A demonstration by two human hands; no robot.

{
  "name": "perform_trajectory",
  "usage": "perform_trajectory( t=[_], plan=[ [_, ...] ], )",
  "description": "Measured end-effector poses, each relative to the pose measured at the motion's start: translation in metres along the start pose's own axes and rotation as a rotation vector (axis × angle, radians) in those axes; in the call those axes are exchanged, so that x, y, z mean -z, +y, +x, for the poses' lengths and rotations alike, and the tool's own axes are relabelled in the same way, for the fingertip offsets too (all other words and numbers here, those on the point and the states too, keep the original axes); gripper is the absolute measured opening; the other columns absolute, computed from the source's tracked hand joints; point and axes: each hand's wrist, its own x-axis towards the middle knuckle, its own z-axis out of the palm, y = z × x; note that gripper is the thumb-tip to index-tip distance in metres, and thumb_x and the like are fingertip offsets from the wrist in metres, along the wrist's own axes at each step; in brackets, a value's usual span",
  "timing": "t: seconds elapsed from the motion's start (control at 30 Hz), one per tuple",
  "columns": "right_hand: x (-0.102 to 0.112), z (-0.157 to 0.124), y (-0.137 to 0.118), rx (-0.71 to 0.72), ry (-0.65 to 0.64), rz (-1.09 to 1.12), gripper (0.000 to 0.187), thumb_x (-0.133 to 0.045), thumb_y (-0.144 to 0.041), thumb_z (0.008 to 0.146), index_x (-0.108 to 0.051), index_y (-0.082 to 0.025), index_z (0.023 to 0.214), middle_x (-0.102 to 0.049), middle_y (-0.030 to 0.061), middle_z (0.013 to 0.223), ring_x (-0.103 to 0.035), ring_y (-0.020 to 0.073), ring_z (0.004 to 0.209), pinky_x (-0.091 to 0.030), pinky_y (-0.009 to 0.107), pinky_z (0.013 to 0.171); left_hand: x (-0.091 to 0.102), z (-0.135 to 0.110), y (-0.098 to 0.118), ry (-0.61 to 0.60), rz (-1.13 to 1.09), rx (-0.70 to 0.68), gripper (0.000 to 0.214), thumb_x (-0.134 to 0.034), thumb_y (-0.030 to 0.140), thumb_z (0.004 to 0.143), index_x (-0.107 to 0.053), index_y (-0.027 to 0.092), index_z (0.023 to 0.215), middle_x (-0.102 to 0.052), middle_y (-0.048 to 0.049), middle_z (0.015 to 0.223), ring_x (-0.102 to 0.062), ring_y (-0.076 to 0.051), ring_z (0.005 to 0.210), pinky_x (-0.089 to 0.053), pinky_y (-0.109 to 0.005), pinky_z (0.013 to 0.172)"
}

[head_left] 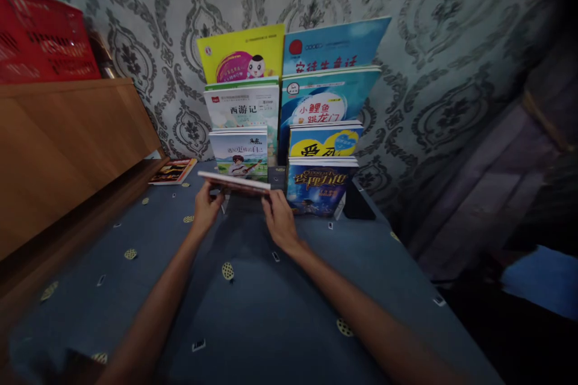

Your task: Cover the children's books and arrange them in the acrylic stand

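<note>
A thin book [235,183] is held level between my two hands, its pale edge facing up toward me. My left hand [206,207] grips its left end, and my right hand [280,216] pinches its right end. Just behind it stands a small book with a guitar player on the cover [239,156], partly covered by the held book. To the right of my right hand stands a dark blue book [316,189]. A yellow and blue book [325,139] shows above that one. The held book's cover is turned out of sight.
Taller books stand in rows behind: a white one [241,103], a yellow-green one [244,48], a teal one [329,96] and a blue one [336,42]. Another book [173,172] lies flat at left, near a wooden cabinet [67,150] bearing a red basket [45,36]. Patterned blue cloth [271,307] covers the surface.
</note>
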Motion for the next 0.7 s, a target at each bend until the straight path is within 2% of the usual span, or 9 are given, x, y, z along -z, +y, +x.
perform_trajectory(
  t=[0.13,0.33,0.43,0.57,0.7],
  plan=[
    [-0.015,0.016,0.011,-0.062,0.049,-0.081,0.023,-0.036,-0.027,0.103,-0.058,-0.021,0.108,-0.063,0.0119,0.105,-0.062,0.0261,0.097,-0.052,0.040,0.089,0.000,0.007,0.003,0.069,0.157,-0.102,0.021,-0.058,0.034,0.086,-0.061,0.019,0.100,-0.067,-0.0054,0.096,-0.062,-0.020,0.087,-0.048,-0.027,0.069],
    [-0.030,0.028,0.028,-0.134,0.095,-0.164,0.027,-0.033,-0.026,0.102,-0.058,-0.018,0.109,-0.065,0.0153,0.100,-0.062,0.0301,0.096,-0.052,0.046,0.088,-0.005,0.014,-0.002,0.064,0.243,-0.154,0.017,-0.056,0.030,0.090,-0.059,0.020,0.103,-0.066,-0.0046,0.094,-0.063,-0.019,0.085,-0.049,-0.029,0.074],
    [-0.032,0.027,0.032,-0.138,0.097,-0.173,0.029,-0.032,-0.027,0.102,-0.058,-0.016,0.111,-0.065,0.0168,0.102,-0.061,0.0311,0.097,-0.051,0.048,0.089,-0.006,0.015,-0.003,0.068,0.247,-0.155,0.014,-0.056,0.029,0.090,-0.059,0.020,0.100,-0.066,-0.0035,0.092,-0.063,-0.019,0.084,-0.050,-0.028,0.074],
    [-0.030,0.027,0.031,-0.112,0.108,-0.167,0.028,-0.034,-0.027,0.103,-0.057,-0.019,0.114,-0.065,0.0142,0.104,-0.062,0.0288,0.099,-0.051,0.045,0.091,-0.006,0.015,-0.005,0.072,0.249,-0.145,0.011,-0.057,0.029,0.089,-0.059,0.021,0.096,-0.066,-0.0022,0.088,-0.063,-0.018,0.081,-0.049,-0.028,0.074],
    [-0.027,0.028,0.026,-0.149,0.079,-0.174,0.027,-0.037,-0.025,0.101,-0.056,-0.016,0.118,-0.066,0.0179,0.107,-0.064,0.0320,0.102,-0.052,0.048,0.091,-0.006,0.012,-0.009,0.068,0.276,-0.143,0.009,-0.058,0.029,0.089,-0.058,0.021,0.092,-0.064,-0.0025,0.085,-0.061,-0.019,0.079,-0.048,-0.029,0.075]
  ],
)
